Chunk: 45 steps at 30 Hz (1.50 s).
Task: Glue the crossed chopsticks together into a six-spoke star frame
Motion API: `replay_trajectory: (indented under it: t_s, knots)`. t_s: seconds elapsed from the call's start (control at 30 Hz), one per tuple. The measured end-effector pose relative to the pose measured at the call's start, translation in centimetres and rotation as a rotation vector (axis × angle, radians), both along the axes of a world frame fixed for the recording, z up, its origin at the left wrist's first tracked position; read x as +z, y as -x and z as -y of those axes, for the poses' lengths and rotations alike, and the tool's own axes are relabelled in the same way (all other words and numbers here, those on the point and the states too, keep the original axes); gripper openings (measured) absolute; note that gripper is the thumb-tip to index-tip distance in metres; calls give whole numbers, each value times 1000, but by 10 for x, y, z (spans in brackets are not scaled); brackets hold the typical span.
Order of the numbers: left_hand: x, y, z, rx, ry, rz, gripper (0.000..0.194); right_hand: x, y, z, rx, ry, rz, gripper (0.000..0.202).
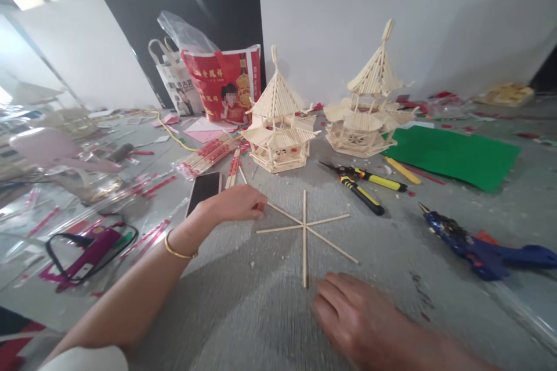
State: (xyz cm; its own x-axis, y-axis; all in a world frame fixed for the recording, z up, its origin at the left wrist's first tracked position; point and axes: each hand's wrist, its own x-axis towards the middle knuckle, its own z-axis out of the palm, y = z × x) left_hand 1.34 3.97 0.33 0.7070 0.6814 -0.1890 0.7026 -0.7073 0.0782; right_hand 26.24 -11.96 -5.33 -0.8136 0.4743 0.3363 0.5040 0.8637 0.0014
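Thin wooden sticks cross at one centre and form a six-armed star [305, 243] flat on the grey table. My left hand [242, 203], with a gold bangle at the wrist, is closed at the tip of the star's upper-left stick. My right hand [348, 313] rests on the table just right of the star's lowest tip, its fingers curled; whatever may be under them is hidden. Behind the star stand two pavilion models made of sticks, one in the middle [278, 110] and a taller one [369, 93] to its right.
Yellow-black pliers [363, 194], a blue glue gun [465, 243] and a green sheet [452, 153] lie at the right. At the left are a phone [205, 185], packed chopsticks [209, 153] and a purple device [85, 255]. A red bag [224, 87] stands behind.
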Motion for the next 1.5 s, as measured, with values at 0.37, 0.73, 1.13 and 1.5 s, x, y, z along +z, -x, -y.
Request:
replay_trajectory:
  t_s: [0.37, 0.73, 1.13, 1.5]
  knots:
    - [2, -4, -3, 70, -404, 32, 22, 18, -2, -4, -17, 59, 170, 10]
    - [-3, -27, 40, -56, -187, 201, 15, 44, -48, -39, -380, 71, 147, 13]
    - [-17, -43, 89, -556, -541, 161, 13, 15, -14, 11, -271, -40, -67, 17]
    - [-19, -65, 91, -820, -628, 110, 20, 1, -21, 15, -288, 14, -213, 17]
